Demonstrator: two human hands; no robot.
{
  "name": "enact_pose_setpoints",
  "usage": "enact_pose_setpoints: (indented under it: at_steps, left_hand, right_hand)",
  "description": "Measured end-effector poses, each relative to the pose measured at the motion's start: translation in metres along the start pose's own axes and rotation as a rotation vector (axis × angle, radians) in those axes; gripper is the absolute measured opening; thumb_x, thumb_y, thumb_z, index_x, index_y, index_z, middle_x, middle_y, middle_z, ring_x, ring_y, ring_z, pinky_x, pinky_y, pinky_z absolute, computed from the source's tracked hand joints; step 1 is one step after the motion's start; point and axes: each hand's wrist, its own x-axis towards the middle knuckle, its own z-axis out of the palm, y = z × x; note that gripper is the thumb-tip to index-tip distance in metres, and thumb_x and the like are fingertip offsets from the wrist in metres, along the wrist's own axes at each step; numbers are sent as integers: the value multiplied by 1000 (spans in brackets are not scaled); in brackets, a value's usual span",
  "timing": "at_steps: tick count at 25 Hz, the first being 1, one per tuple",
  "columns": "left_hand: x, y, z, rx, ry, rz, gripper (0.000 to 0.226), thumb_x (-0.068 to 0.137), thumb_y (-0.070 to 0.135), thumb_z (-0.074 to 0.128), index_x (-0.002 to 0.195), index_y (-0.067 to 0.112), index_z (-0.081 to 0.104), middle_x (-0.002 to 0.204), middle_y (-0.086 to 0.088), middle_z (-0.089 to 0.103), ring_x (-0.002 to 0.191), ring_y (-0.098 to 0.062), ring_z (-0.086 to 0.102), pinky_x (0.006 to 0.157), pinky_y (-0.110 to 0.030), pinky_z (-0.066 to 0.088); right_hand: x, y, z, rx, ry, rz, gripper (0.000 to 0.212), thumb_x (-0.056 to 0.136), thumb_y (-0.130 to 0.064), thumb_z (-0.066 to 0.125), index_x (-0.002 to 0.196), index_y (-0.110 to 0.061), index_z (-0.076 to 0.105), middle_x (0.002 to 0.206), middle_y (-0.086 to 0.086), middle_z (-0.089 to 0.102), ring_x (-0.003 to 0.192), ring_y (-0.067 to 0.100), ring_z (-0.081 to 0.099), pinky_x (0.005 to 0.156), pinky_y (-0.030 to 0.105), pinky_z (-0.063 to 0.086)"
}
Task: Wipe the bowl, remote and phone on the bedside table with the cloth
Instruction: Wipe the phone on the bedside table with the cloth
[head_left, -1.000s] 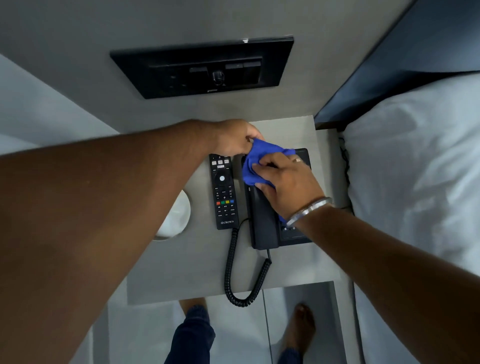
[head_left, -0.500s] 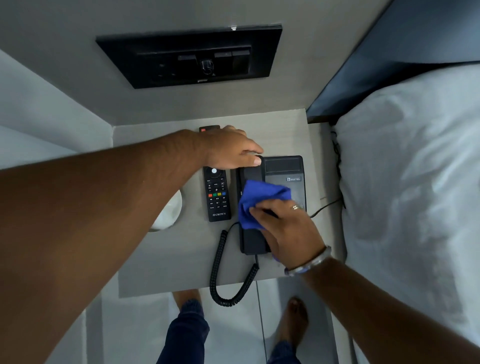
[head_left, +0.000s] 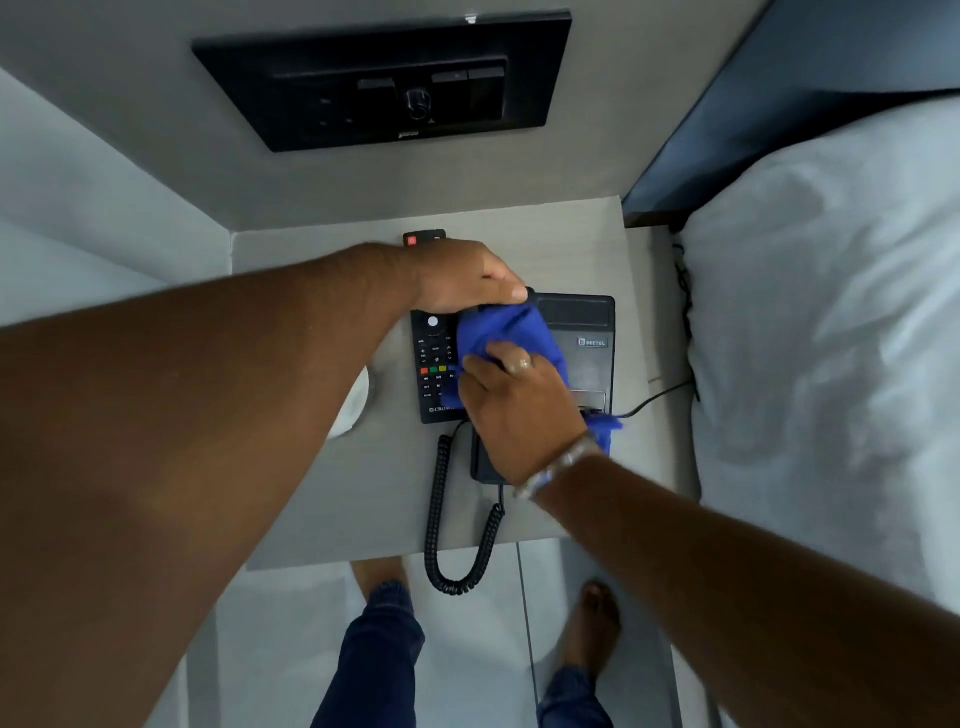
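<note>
Pretty plain hotel-style corner: grey wall (head_left: 156, 67) with a black switch panel (head_left: 382, 78) set into it, right above a grey bedside table (head_left: 322, 499) tucked into the nook. On the right there's a bed with white bedding (head_left: 831, 322) against a dark headboard (head_left: 810, 93), and the floor (head_left: 280, 649) is pale glossy tile, all under soft even light.

Bare tabletop (head_left: 322, 499) lies open in front of the phone (head_left: 576, 353), broken only by its coiled cord (head_left: 441, 519). Left of the phone, the remote (head_left: 434, 364) lies just beside it. Behind the phone stands the wall (head_left: 363, 182); to its right, the bed (head_left: 831, 338).
</note>
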Motion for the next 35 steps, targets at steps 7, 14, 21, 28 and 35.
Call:
enact_pose_setpoints:
  at_steps: [7,14,21,28,35]
  left_hand:
    - [0,-8,4,-16,6,14,48,99,50,48,134,19,60,141,-1,60,128,-17,54,112,-38,39]
    - [-16,-1,17,186,147,-11,49,102,50,38,137,22,55,137,-10,60,127,-28,51,107,-48,41]
    - [-75,108,15,-607,-55,172,70,74,75,56,121,23,64,115,6,72,106,-6,68,87,-26,55]
    - [-59,204,-7,-698,-33,78,25,87,24,71,104,6,65,100,-11,71,91,-18,64,82,-39,50]
    - [-54,254,-6,-835,23,-23,33,88,28,71,114,8,65,100,-7,70,88,-18,65,66,-29,53]
  right_hand:
    - [-127,-17,51,370,-114,-106,44,57,-8,84,99,-15,72,105,2,74,93,21,69,77,33,58]
    - [-143,17,1,423,46,205,40,61,-6,84,98,-12,73,99,15,69,81,29,66,69,35,58]
    - [-115,71,-89,1524,246,816,6,79,-18,67,84,-20,69,82,4,69,73,8,63,68,19,52]
    - [-145,136,-165,1986,-342,1087,67,63,-63,64,101,-8,69,93,16,72,78,29,68,68,36,57]
    - [-221,180,-217,1671,72,1068,41,64,-33,74,95,-7,70,82,8,73,67,17,67,52,24,52]
